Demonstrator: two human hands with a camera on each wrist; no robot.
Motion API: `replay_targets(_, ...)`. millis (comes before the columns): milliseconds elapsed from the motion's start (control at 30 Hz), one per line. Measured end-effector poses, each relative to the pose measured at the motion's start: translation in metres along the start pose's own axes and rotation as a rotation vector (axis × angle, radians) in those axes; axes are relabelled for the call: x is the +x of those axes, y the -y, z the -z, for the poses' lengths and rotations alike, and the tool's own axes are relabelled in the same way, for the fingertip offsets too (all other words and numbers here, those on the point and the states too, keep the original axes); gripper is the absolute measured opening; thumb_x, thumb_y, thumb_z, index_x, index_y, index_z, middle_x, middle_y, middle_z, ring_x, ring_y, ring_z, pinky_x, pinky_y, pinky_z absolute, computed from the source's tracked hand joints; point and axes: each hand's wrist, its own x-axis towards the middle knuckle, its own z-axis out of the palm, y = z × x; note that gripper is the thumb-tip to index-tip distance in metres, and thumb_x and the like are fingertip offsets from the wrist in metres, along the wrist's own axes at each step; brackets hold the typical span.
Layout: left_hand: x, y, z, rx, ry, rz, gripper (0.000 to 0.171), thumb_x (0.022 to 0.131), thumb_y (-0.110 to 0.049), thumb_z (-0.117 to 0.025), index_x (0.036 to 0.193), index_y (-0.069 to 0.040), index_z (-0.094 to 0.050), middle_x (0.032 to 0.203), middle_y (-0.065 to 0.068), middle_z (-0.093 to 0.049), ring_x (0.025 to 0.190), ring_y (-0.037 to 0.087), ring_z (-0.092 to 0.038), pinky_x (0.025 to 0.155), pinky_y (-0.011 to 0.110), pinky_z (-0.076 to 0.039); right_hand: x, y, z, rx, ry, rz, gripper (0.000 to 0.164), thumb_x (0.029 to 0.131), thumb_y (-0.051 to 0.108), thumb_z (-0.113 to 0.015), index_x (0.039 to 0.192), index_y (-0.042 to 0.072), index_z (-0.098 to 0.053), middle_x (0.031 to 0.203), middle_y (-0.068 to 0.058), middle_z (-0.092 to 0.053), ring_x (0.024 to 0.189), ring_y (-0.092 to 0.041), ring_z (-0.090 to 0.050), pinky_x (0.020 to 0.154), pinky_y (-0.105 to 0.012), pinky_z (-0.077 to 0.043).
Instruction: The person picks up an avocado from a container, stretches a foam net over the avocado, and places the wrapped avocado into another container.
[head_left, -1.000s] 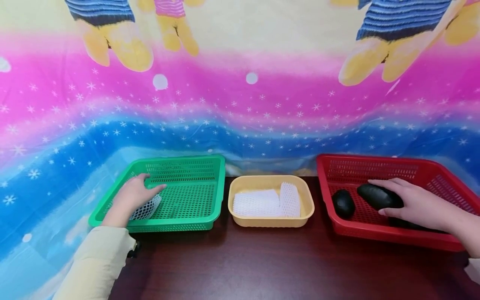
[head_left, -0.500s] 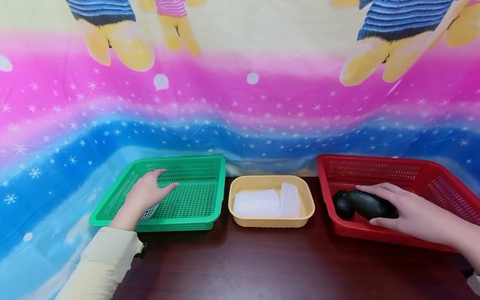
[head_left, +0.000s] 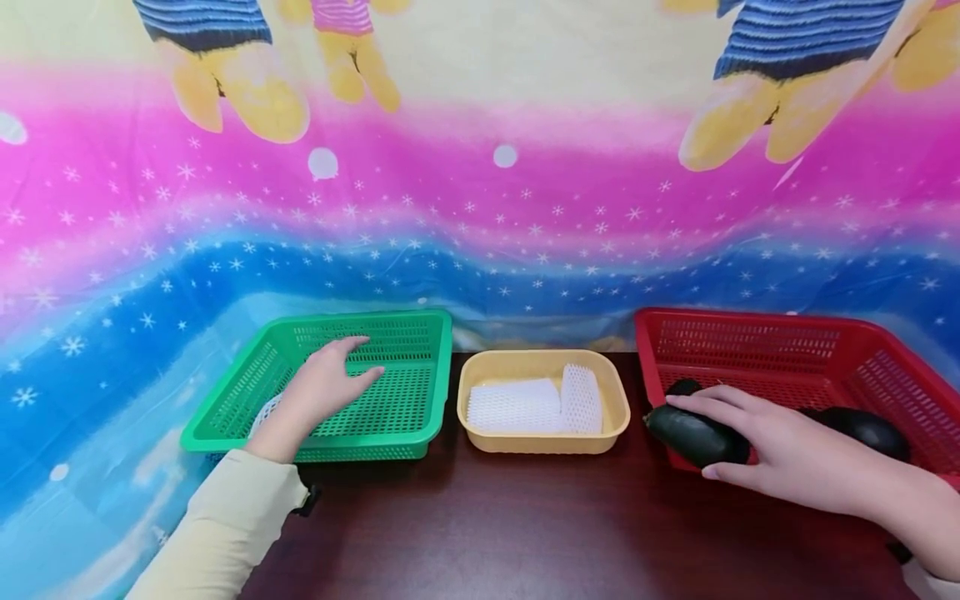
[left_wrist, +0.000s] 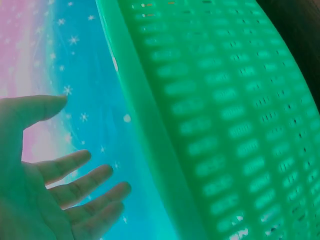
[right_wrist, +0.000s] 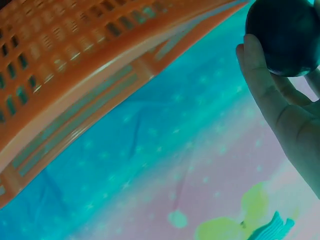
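Observation:
My right hand (head_left: 780, 450) grips a smooth, blackish-green, elongated fruit (head_left: 693, 435) with a small tip at its left end. It is over the left front rim of the red basket (head_left: 750, 321). In the right wrist view the same fruit (right_wrist: 282, 37) appears as a dark round shape between thumb and fingers. Other dark fruits (head_left: 862, 429) lie in the basket, partly hidden by my hand. My left hand (head_left: 322, 392) hovers over the green basket (head_left: 438, 400), fingers spread and nothing in them. A white net-covered thing (head_left: 264, 412) shows behind its wrist.
Between the baskets stands a pale yellow tray (head_left: 543, 444) with white foam net sleeves (head_left: 517, 406) in it. All three containers sit on a dark reddish-brown table (head_left: 525, 525). A printed cloth (head_left: 480, 208) hangs close behind them.
My right hand has moved left with the dark fruit, from inside the red basket to its left front rim. My left hand has shifted right over the green basket, away from the net-covered thing.

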Motion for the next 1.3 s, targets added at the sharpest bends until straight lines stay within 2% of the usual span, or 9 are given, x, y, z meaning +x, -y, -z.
replay_targets(267, 0.001, -0.019, -0.013, -0.036, 0.01, -0.08, 0.064, 0.099, -0.031, -0.066, 0.152, -0.001, -0.045, 0.153, 0.024, -0.045, 0.141, 0.046, -0.039, 0.107, 0.064, -0.038, 0.009, 0.021, -0.008, 0.077, 0.063, 0.077, 0.077, 0.085, 0.054, -0.079, 0.152, 0.029, -0.049, 0.138, -0.005, -0.053, 0.113, -0.026, -0.059, 0.07, -0.029, -0.057)
replay_targets(500, -0.001, -0.043, -0.03, -0.043, 0.031, -0.141, 0.062, 0.098, -0.033, -0.069, 0.151, -0.007, -0.05, 0.153, 0.017, -0.048, 0.141, 0.04, -0.042, 0.109, 0.06, -0.039, 0.017, 0.028, -0.019, 0.11, 0.071, 0.141, 0.069, 0.088, 0.048, -0.079, 0.149, 0.03, -0.051, 0.136, 0.0, -0.053, 0.113, -0.023, -0.059, 0.076, -0.032, -0.057)
replay_targets(667, -0.001, -0.056, -0.041, -0.054, 0.031, -0.186, 0.059, 0.097, -0.03, -0.071, 0.15, -0.01, -0.052, 0.152, 0.013, -0.05, 0.14, 0.037, -0.045, 0.107, 0.058, -0.042, 0.022, 0.03, -0.028, 0.141, 0.09, 0.174, 0.069, 0.09, 0.047, -0.078, 0.15, 0.029, -0.05, 0.137, 0.002, -0.052, 0.115, -0.021, -0.057, 0.078, -0.031, -0.057)
replay_targets(933, 0.005, -0.071, -0.061, -0.111, 0.053, -0.235, 0.054, 0.098, -0.029, -0.07, 0.148, -0.015, -0.055, 0.15, 0.008, -0.052, 0.136, 0.032, -0.05, 0.103, 0.055, -0.046, 0.027, 0.035, -0.041, 0.218, 0.137, 0.205, 0.07, 0.091, 0.042, -0.078, 0.153, 0.035, -0.046, 0.138, 0.002, -0.051, 0.112, -0.018, -0.055, 0.074, -0.029, -0.055)
replay_targets(1167, 0.013, -0.078, -0.078, -0.152, 0.081, -0.279, 0.052, 0.098, -0.03, -0.07, 0.146, -0.016, -0.057, 0.147, 0.006, -0.054, 0.131, 0.029, -0.054, 0.102, 0.051, -0.047, 0.033, 0.038, -0.057, 0.251, 0.183, 0.204, 0.068, 0.09, 0.037, -0.08, 0.151, 0.033, -0.049, 0.14, 0.003, -0.052, 0.119, -0.018, -0.055, 0.081, -0.031, -0.055)
replay_targets(1233, 0.014, -0.08, -0.082, -0.152, 0.085, -0.292, 0.05, 0.098, -0.029, -0.07, 0.144, -0.015, -0.058, 0.146, 0.007, -0.055, 0.123, 0.03, -0.059, 0.101, 0.05, -0.048, 0.034, 0.039, -0.063, 0.268, 0.205, 0.208, 0.068, 0.09, 0.036, -0.08, 0.151, 0.033, -0.049, 0.139, 0.004, -0.052, 0.118, -0.016, -0.056, 0.082, -0.031, -0.055)
replay_targets(1300, 0.016, -0.083, -0.086, -0.142, 0.087, -0.309, 0.048, 0.098, -0.029, -0.07, 0.143, -0.014, -0.059, 0.146, 0.008, -0.055, 0.122, 0.03, -0.059, 0.102, 0.049, -0.047, 0.034, 0.04, -0.07, 0.28, 0.221, 0.215, 0.067, 0.09, 0.037, -0.08, 0.15, 0.034, -0.05, 0.138, 0.005, -0.053, 0.116, -0.012, -0.056, 0.082, -0.031, -0.055)
